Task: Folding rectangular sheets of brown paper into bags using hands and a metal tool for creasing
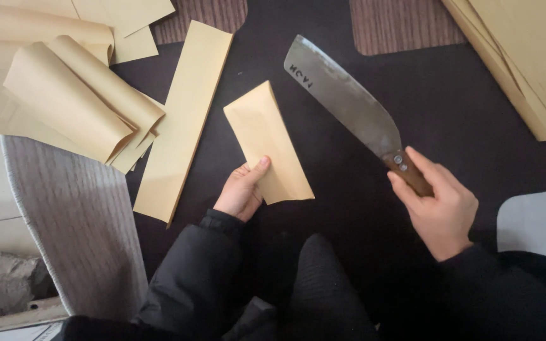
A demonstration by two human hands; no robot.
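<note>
Dark cloth [349, 208] covers the work surface, with a striped mat [83, 221] to the left of it and another striped patch [399, 22] at the far edge. At the middle of the cloth lies a folded tan paper piece [270, 142], and everything else sits around it. The left hand [241, 189] pinches its near corner, thumb pressed on top and the fingers tucked underneath. Just left of that piece lies a long paper strip [184, 120], flat and untouched. Further left, a heap of curled paper sheets [71, 95] spills onto the mat, some folded over on themselves. Well to the right of the folded piece, a stack of larger sheets [532, 69] fills the far corner.

The right hand [440, 208] is wrapped tight round the wooden handle of a big knife [349, 101], whose broad, worn blade hangs above the cloth, just right of the folded piece, tip pointing away from the person. Blade and paper are apart.

That paper looks light and thin, stiff enough along its crease to hold shape, yet easy to tear or slide on the cloth; a grip at the corner or along the folded edge seems best. The knife looks heavy toward the blade, so the handle near the rivets is the sound place to hold it.
</note>
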